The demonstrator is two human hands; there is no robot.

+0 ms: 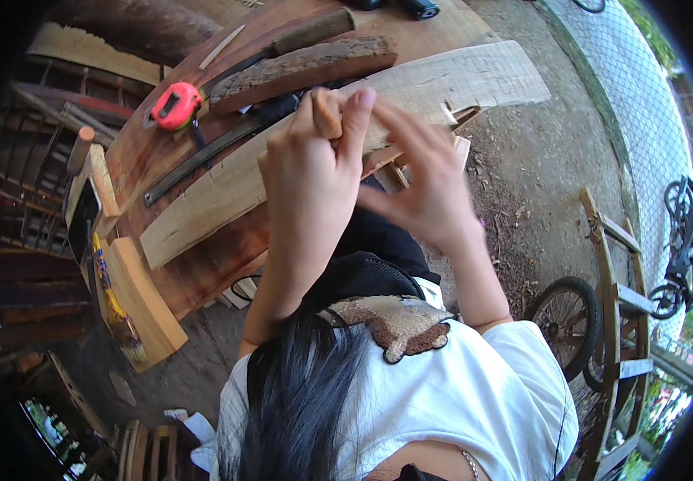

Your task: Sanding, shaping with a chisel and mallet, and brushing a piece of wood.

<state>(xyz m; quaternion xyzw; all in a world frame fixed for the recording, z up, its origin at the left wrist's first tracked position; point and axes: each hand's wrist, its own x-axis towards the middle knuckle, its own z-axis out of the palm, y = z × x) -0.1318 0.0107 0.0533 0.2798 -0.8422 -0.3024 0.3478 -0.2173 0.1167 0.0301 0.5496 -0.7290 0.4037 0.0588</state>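
My left hand [308, 164] is closed in a fist around a wooden handle [326, 115], whose rounded brown end sticks out beside the thumb. The rest of that tool is hidden, so its kind does not show. To its right, my right hand [427, 180] is empty, fingers and thumb apart, a little smeared by motion. Both hands are above a long pale wooden plank [218, 200] lying across a brown wooden table [134, 164]. Near the plank's right part, a notch with splintered wood [463, 119] shows just past my right fingers.
On the table are a pink-red tape measure [176, 106], a rough dark wood piece [306, 68], a wooden handle with a dark blade [314, 30] and a flat metal bar [182, 178]. A yellow-handled paintbrush [110, 289] lies left. A wheel [567, 325] and wooden ladder [609, 280] stand right.
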